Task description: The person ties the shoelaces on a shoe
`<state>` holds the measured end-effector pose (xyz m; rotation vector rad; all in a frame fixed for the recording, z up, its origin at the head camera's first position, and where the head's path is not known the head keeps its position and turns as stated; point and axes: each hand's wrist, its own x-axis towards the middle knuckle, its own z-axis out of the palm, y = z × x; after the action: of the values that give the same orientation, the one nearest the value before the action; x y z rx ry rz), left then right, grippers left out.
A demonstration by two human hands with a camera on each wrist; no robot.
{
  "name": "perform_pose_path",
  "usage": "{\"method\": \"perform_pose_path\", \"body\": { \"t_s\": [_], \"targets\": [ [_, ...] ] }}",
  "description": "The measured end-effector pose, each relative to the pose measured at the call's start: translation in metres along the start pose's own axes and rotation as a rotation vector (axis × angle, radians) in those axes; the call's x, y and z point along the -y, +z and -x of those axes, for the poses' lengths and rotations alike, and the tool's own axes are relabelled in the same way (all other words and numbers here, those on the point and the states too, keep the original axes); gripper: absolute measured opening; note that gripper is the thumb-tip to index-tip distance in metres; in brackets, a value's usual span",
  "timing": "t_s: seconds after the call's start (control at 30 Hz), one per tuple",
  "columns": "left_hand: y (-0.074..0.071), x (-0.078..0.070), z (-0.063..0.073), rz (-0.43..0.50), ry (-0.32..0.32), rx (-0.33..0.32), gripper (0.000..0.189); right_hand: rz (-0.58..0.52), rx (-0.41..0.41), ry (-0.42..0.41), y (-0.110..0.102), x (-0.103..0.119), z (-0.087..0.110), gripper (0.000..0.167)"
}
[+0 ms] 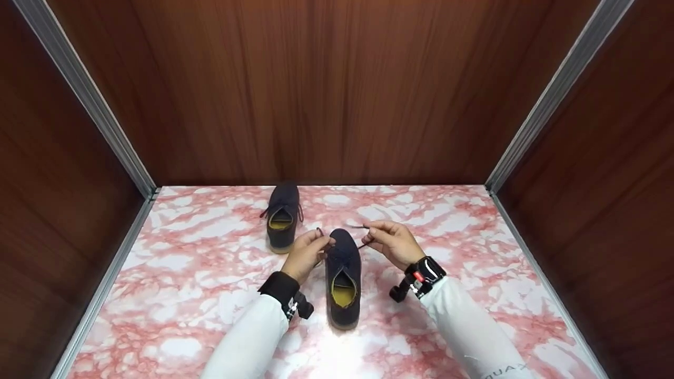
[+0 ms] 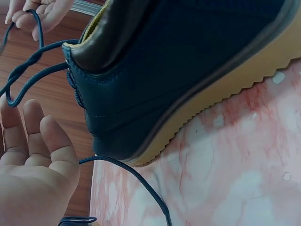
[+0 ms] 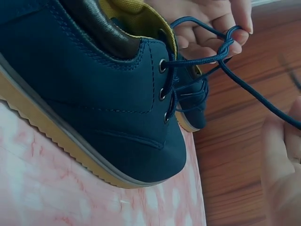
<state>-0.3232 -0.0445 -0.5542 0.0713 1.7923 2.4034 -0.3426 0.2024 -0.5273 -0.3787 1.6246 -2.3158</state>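
Note:
A dark blue lace-up shoe (image 1: 344, 258) with a yellow lining stands upright between both hands, toe pointing away. Its blue shoelace (image 3: 256, 95) comes out of the eyelets and crosses in a twist above the shoe. On the left side, my left hand (image 1: 306, 253) pinches a loop of the lace near the twist, its fingers seen in the right wrist view. My right hand (image 1: 395, 243) pinches the other part of the lace to the right of the toe. A loose lace end hangs past the left hand in the left wrist view.
A matching shoe (image 1: 283, 202) with tied laces stands farther back on the left. Both are on a red-and-white marbled tabletop (image 1: 210, 295). Brown wood-grain panels (image 1: 326, 95) with grey metal edges enclose the back and sides.

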Motion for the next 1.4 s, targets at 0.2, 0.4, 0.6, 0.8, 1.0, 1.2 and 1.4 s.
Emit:
{"method": "perform_pose_path", "body": {
  "t_s": [0.2,0.4,0.6,0.8,1.0,1.2,1.4],
  "targets": [
    [0.002,-0.003,-0.001,0.035,0.015,-0.014,0.017,0.063,-0.037,0.011,0.000,0.001,0.001,0.018],
    [0.006,-0.009,-0.002,0.138,0.031,-0.002,0.017,-0.017,-0.021,0.046,0.001,0.005,-0.001,0.020],
    [0.006,-0.013,-0.001,0.258,0.023,0.028,0.025,-0.008,-0.022,0.042,0.002,0.006,-0.002,0.025],
    [0.001,-0.010,0.000,0.298,0.009,0.035,0.026,0.028,-0.068,0.031,-0.002,0.009,-0.002,0.024],
    [-0.004,-0.005,0.000,0.254,0.005,0.037,0.027,0.039,-0.095,0.043,-0.013,0.010,0.002,0.023],
    [-0.010,-0.002,0.003,0.235,-0.012,0.027,0.026,0.037,-0.153,0.042,-0.024,0.006,0.006,0.024],
    [-0.019,0.000,0.005,0.181,-0.022,-0.018,0.025,0.042,-0.213,0.033,-0.032,0.000,0.008,0.023]
  ]
}}
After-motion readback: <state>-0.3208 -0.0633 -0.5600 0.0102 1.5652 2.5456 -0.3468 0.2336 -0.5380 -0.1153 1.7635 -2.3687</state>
